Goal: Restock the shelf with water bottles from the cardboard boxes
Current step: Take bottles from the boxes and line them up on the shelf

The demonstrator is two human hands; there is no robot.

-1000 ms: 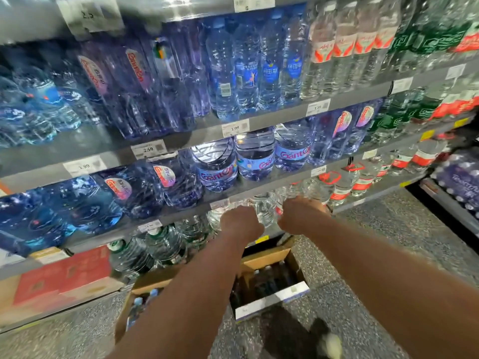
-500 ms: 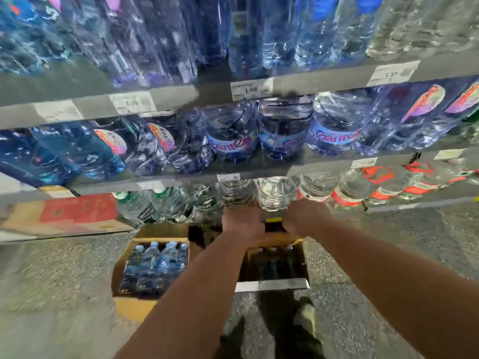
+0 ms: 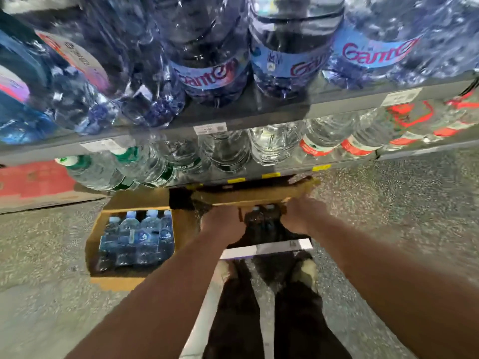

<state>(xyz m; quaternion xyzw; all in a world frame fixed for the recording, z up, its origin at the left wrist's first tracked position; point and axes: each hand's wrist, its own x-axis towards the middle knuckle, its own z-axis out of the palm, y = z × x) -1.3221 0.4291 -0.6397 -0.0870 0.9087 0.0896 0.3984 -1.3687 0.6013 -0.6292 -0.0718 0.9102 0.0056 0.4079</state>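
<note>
Both hands, the left hand (image 3: 220, 222) and the right hand (image 3: 300, 216), flank the bottles (image 3: 261, 209) inside the cardboard box (image 3: 254, 196) at frame centre. The fingers are hidden, so I cannot tell the grip. A hasty lift could strike the shelf (image 3: 295, 171) just above — or drop a loosely held bottle.

Large blue-tinted plastic water bottles (image 3: 207, 60) wore blue band labels (image 3: 373, 51) reading "Ganten"; white shelf price tags (image 3: 210, 128) were too blurred to read.
</note>
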